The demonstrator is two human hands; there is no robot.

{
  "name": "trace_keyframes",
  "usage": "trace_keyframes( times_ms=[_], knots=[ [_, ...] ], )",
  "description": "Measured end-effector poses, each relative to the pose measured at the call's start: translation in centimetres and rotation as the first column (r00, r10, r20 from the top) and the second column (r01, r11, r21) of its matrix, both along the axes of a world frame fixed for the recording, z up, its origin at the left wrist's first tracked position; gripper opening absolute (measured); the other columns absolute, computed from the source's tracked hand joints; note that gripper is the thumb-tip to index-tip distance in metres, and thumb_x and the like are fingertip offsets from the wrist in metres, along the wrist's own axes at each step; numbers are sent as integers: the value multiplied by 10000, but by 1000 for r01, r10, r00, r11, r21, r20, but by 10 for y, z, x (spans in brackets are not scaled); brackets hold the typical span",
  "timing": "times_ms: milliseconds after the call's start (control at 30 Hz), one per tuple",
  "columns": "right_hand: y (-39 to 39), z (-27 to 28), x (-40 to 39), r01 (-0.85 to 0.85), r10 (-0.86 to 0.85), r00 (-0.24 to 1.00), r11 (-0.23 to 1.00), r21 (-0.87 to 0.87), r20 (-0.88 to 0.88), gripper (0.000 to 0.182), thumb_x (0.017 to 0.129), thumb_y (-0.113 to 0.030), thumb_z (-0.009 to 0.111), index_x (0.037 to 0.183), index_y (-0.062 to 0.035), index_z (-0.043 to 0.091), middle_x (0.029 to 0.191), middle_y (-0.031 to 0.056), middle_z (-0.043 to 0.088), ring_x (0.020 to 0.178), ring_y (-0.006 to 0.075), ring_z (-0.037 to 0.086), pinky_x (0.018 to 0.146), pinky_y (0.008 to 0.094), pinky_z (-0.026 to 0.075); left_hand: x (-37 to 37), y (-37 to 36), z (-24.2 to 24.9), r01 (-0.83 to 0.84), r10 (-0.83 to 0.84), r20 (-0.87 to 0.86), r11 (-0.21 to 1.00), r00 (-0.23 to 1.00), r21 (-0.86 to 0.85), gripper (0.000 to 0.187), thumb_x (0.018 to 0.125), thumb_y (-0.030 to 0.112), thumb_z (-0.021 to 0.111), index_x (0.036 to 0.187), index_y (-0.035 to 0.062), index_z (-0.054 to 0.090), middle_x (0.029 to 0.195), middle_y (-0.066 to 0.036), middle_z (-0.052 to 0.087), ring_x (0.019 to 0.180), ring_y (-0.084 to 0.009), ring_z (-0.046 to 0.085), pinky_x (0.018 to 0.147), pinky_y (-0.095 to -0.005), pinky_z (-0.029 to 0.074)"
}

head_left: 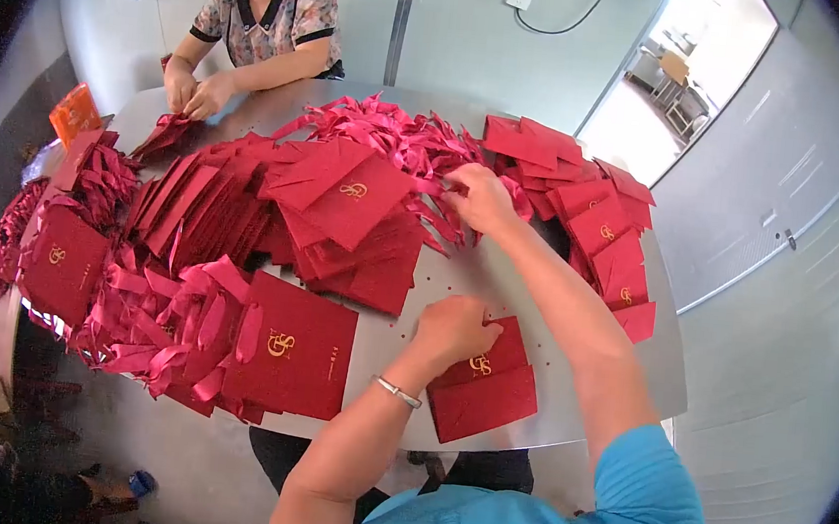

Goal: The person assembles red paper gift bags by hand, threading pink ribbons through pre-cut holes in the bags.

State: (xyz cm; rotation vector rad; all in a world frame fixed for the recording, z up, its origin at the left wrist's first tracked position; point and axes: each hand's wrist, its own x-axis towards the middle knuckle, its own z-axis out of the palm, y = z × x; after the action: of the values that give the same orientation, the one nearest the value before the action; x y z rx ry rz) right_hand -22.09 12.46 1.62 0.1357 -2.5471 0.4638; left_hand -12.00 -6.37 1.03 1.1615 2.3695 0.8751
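My left hand [456,327], with a bracelet at the wrist, rests its curled fingers on the upper part of a red bag [482,402] with gold lettering, near the table's front edge. Farther forward, my right hand [482,198] pinches at pink ribbon on the right side of a tangled ribbon pile [396,135]. Just left of that hand lies a stack of red bags [354,216]. What the fingers of my left hand close on, if anything, is too small to make out.
A co-worker [270,34] handles a red piece across the grey table [629,380]. Ribboned bags [292,351] lie at front left, more bags [216,194] stand in rows behind them. Flat red bags [598,223] spread along the right side. An orange packet [75,114] is at far left.
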Motion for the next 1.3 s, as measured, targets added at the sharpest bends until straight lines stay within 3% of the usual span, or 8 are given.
trace_keyframes(
  times_ms=[233, 300, 367, 467, 700, 800, 933, 1300],
  knots=[
    [-7, 4, -7, 80, -80, 997, 997, -9, 0, 153, 717, -186, 738, 821, -75, 716, 837, 84, 658, 775, 244, 632, 697, 361, 507, 0, -3, -2, -15, 12, 52, 998, 999, 57, 335, 765, 393, 651, 849, 73, 695, 842, -161, 675, 830, -334, 651, 741, -432, 511],
    [-12, 27, 11, 184, -18, 937, 874, -449, 348, 119, 770, -164, 718, 800, -49, 719, 799, 34, 657, 659, 144, 591, 605, 298, 492, 0, -3, -1, -29, 25, 44, 996, 999, 80, 334, 765, 392, 651, 853, 73, 694, 841, -161, 675, 831, -333, 652, 741, -431, 511],
    [-15, 48, 33, 217, 60, 897, 803, -556, 437, 156, 813, -146, 694, 906, -21, 706, 783, 10, 641, 623, 68, 528, 550, 231, 446, -1, -2, 1, 5, -6, 40, 1000, 999, 26, 320, 762, 350, 648, 870, 54, 702, 888, -178, 676, 840, -353, 656, 765, -443, 522],
    [-7, 53, 59, 159, 283, 896, 517, -841, 344, 264, 872, -122, 634, 1113, -17, 603, 796, 9, 596, 654, 53, 514, 554, 187, 397, -1, -3, 3, 15, -17, 71, 1000, 997, 23, 316, 763, 351, 646, 869, 59, 704, 889, -176, 676, 838, -351, 654, 765, -442, 519],
    [19, 75, 133, -170, 467, 857, -141, -975, -217, 127, 908, -131, 587, 1011, -56, 584, 848, 30, 559, 639, 90, 433, 573, 216, 371, -1, -1, -6, 28, -28, 2, 997, 1000, 70, 327, 766, 362, 633, 885, 65, 703, 887, -174, 674, 827, -346, 650, 755, -441, 516],
    [25, 88, 162, -277, 321, 889, -193, -941, -328, 197, 898, -142, 595, 1061, -32, 601, 929, 63, 593, 694, 117, 498, 608, 237, 416, -1, -1, -4, 54, -55, 14, 998, 998, 27, 332, 762, 362, 631, 869, 55, 700, 879, -174, 672, 825, -349, 647, 746, -443, 514],
    [6, 104, 187, -286, 253, 922, -71, -956, -294, 380, 872, -107, 615, 1223, 25, 556, 1041, 109, 628, 901, 187, 610, 739, 281, 500, -3, -2, -13, 50, -50, 4, 991, 999, 126, 310, 760, 373, 622, 847, 86, 706, 848, -158, 672, 811, -340, 646, 712, -433, 509],
    [-11, 83, 200, -65, 10, 998, 449, -891, -68, 145, 905, -100, 608, 999, -1, 659, 827, 24, 617, 719, 113, 535, 655, 247, 427, -3, -2, -14, 39, -37, -16, 990, 999, 136, 332, 755, 390, 636, 828, 71, 697, 807, -166, 664, 778, -330, 646, 678, -418, 500]
  ],
)
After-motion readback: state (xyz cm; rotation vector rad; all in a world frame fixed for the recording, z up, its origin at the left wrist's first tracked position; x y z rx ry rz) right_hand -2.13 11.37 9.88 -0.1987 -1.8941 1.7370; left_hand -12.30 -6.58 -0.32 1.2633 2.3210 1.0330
